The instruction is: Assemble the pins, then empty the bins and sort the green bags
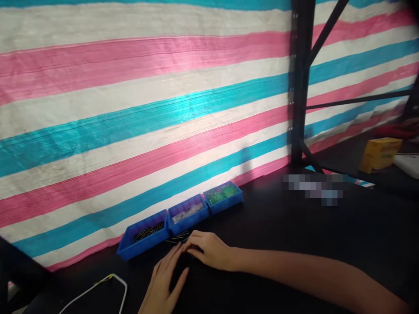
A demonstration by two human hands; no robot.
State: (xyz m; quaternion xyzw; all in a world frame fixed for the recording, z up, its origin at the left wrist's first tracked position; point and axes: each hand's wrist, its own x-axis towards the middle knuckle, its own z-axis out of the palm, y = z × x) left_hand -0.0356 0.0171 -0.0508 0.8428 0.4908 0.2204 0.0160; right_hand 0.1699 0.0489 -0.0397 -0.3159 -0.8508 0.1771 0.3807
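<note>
Three blue bins stand in a row along the striped sheet. The left bin (144, 246) holds dark thin pieces, the middle bin (188, 223) clear ones, and the right bin (225, 203) green ones. A few thin dark pieces (178, 237) lie on the black table just in front of the middle bin. My left hand (165, 279) rests flat on the table with its fingers stretched out. Curled beside its fingertips is my right hand (209, 249), near the loose pieces; whatever its fingertips hold, if anything, is too small to make out.
A white cable (122, 281) loops on the table (262, 288) at the lower left. A black metal post (297, 87) rises behind the table. At the right stands a yellow box (381, 154), with a person's arm (397, 129) behind it.
</note>
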